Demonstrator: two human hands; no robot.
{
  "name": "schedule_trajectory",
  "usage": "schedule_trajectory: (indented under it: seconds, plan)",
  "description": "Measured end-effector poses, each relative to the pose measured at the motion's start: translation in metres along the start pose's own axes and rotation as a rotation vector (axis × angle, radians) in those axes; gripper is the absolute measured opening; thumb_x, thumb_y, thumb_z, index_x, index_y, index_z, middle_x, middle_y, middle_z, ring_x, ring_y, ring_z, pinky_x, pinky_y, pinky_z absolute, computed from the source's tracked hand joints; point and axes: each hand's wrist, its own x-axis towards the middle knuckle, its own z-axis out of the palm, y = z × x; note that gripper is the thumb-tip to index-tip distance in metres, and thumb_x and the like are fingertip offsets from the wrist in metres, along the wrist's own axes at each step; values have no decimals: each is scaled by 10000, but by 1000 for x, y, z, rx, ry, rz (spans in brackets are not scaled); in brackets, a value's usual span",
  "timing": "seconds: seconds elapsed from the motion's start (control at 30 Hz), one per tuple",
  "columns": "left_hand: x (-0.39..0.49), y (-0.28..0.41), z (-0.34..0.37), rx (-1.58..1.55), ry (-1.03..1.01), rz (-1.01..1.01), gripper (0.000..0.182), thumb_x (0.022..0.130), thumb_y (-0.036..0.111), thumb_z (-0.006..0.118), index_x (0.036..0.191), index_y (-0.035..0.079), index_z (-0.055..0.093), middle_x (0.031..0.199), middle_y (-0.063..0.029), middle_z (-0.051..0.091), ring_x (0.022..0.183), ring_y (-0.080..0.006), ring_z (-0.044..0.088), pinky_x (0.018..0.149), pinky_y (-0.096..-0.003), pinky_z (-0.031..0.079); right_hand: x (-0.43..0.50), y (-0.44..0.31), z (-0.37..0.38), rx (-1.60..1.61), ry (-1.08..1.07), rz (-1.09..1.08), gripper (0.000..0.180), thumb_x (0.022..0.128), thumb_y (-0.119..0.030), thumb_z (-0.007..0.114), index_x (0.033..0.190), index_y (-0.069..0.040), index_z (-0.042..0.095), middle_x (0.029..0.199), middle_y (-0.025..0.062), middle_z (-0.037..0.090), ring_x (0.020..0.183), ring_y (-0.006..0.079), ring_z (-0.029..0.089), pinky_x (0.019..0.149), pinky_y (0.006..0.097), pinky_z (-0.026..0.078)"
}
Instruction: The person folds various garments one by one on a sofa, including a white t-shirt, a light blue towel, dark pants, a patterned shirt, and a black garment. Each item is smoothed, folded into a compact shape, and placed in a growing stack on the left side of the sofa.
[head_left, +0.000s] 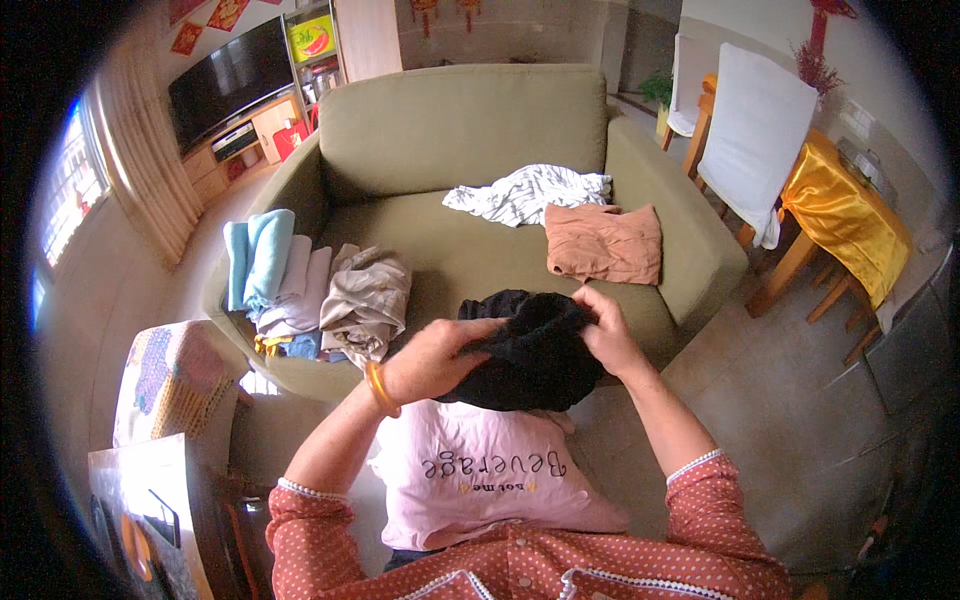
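A bunched black cloth garment (536, 360) is held up between both hands, in front of the sofa. My left hand (442, 356), with a gold-coloured bangle on the wrist, grips its left side. The fingers of my right hand (602, 326) pinch its upper right edge. Below the black garment, a pink garment with printed lettering (480, 472) lies spread over my lap. A folded orange-brown garment (606, 241) rests on the right part of the seat, with a crumpled white striped garment (529, 191) just behind it.
The olive sofa (465, 112) stands ahead. On its left side are rolled light-blue cloth (268, 255), folded pale cloths and a crumpled beige garment (367, 296). A covered stool (180, 375) and a small table (150, 510) stand at left. White-covered chairs (757, 127) are at right.
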Motion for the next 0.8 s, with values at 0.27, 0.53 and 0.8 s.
schedule_trajectory:
  seconds: [0.27, 0.53, 0.8]
  plan:
    - [-10, -51, -38, 435, 129, -320, 230, 742, 95, 636, 965, 53, 671, 912, -194, 667, 869, -373, 640, 771, -426, 506, 2, -38, -38, 54, 91, 22, 184, 751, 67, 553, 783, -70, 435, 747, -36, 435, 715, 59, 432, 657, 224, 370]
    - [-10, -57, -59, -80, 202, -244, 228, 735, 33, 714, 941, -8, 625, 860, -76, 635, 793, -171, 600, 747, -294, 482, 4, -41, -65, 566, -98, 208, 441, 879, -232, 633, 1232, 16, 539, 1152, 106, 621, 1052, 184, 583, 926, 313, 462]
    - [-2, -68, -36, -1091, 439, -372, 167, 903, 98, 567, 1063, 57, 596, 984, -25, 649, 868, -124, 617, 775, -262, 502, 39, -52, -40, 804, -13, 346, 523, 960, -355, 517, 1354, -17, 460, 1323, 112, 544, 1179, 216, 543, 1004, 359, 440]
